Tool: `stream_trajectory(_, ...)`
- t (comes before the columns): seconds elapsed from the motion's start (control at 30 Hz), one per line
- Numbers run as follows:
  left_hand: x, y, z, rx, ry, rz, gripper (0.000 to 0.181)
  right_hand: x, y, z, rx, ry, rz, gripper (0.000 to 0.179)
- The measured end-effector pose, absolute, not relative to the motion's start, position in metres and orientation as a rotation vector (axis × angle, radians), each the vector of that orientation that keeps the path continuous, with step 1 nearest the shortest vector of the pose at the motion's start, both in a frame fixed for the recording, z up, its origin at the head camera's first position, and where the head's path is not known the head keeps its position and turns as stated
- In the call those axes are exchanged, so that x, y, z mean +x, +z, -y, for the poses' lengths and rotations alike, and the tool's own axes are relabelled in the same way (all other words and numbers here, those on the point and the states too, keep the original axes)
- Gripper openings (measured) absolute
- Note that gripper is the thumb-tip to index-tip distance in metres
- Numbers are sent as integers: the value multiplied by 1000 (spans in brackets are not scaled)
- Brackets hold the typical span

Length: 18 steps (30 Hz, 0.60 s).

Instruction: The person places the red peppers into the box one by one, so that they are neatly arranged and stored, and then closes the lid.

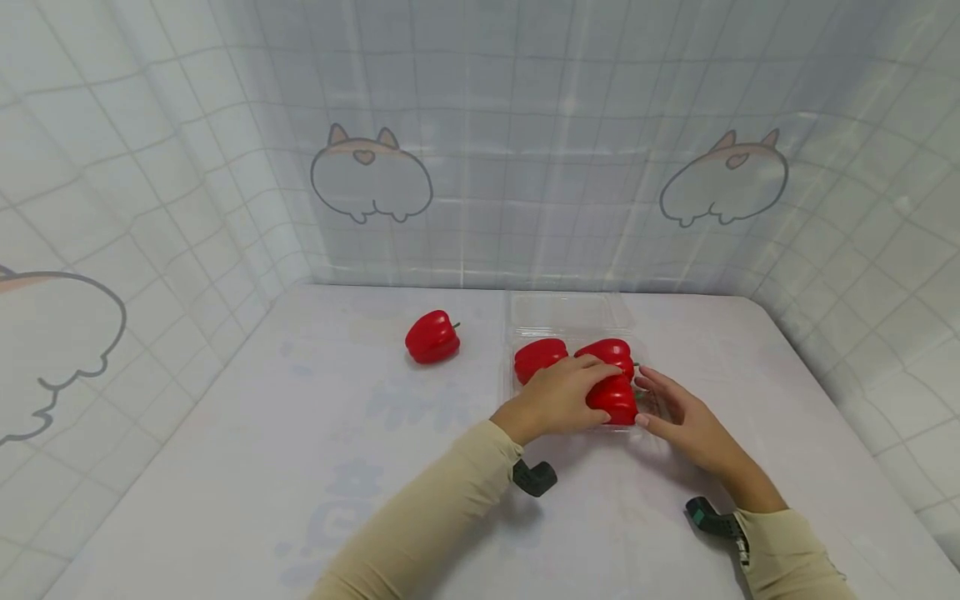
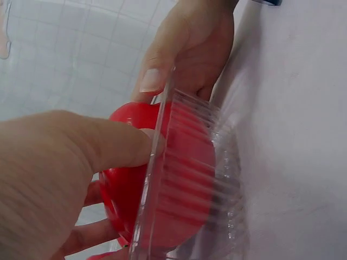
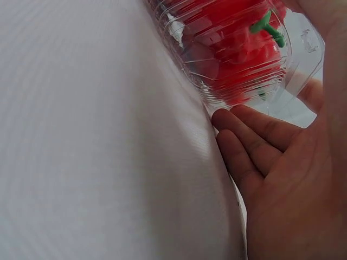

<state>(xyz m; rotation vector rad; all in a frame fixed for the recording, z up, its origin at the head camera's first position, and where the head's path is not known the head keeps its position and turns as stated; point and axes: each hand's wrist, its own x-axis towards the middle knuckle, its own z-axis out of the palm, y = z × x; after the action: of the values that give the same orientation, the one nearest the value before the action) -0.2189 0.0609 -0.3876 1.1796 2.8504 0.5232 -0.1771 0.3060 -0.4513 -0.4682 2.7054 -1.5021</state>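
Note:
My left hand [image 1: 564, 398] grips a red bell pepper [image 1: 617, 403] from above, thumb on its near side and fingers over its far side. That pepper sits in the front right of a clear plastic clamshell box [image 2: 154, 162]. Two more red bell peppers lie behind it, one at back left [image 1: 537, 358] and one at back right [image 1: 604, 352]. Beside the box's right wall, my right hand [image 1: 693, 427] is held with fingers extended, fingertips right at the ribbed plastic in the right wrist view. A green stem [image 3: 265, 27] shows through the wall there.
The clamshell's lid [image 1: 566, 311] lies folded back toward the rear wall. Another red bell pepper [image 1: 432, 337] rests on the white-covered table [image 1: 405, 467], left of the box. Dark wrist-worn devices [image 1: 536, 478] stick out by both sleeves. Grid-patterned sheeting [image 1: 540, 167] encloses the table's back and sides.

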Motion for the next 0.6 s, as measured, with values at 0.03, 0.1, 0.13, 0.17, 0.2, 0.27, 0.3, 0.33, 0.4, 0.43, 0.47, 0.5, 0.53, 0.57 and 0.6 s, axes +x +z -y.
stream_trajectory(0.03,-219,-388,-61,1177,523,-2853,70,-177,-451,-306,-467,-1504,-2703,79)
stream_trajectory(0.1,-218,-388,-61,1175,522,-2858,69,-178,-452,-305,-463,-1507,-2698,80)
stream_trajectory(0.13,-218,-388,-61,1179,519,-2859,68,-178,-452,-306,-460,-1512,-2694,79)
stream_trajectory(0.17,-217,-388,-62,1184,514,-2861,68,-178,-452,-306,-459,-1516,-2692,80)
stream_trajectory(0.2,-217,-388,-62,1187,510,-2862,67,-178,-452,-306,-457,-1519,-2691,80)
stream_trajectory(0.27,-217,-388,-63,1183,513,-2860,67,-178,-452,-306,-457,-1523,-2687,80)
stream_trajectory(0.3,-217,-388,-63,1182,512,-2859,67,-178,-452,-306,-459,-1522,-2687,80)
stream_trajectory(0.33,-217,-388,-63,1175,515,-2855,67,-178,-452,-306,-460,-1520,-2689,80)
stream_trajectory(0.4,-216,-387,-63,1162,516,-2849,67,-177,-452,-305,-464,-1523,-2687,80)
stream_trajectory(0.43,-216,-387,-62,1157,514,-2845,67,-177,-452,-305,-466,-1525,-2685,80)
stream_trajectory(0.47,-216,-387,-62,1156,507,-2841,67,-177,-452,-305,-466,-1524,-2685,80)
stream_trajectory(0.5,-216,-387,-62,1156,505,-2833,67,-177,-451,-305,-466,-1526,-2683,80)
stream_trajectory(0.53,-216,-387,-61,1154,507,-2824,67,-177,-451,-305,-464,-1525,-2683,80)
stream_trajectory(0.57,-217,-386,-61,1150,518,-2812,67,-177,-451,-304,-460,-1522,-2683,81)
stream_trajectory(0.6,-217,-386,-61,1143,531,-2799,67,-177,-450,-304,-455,-1514,-2687,81)
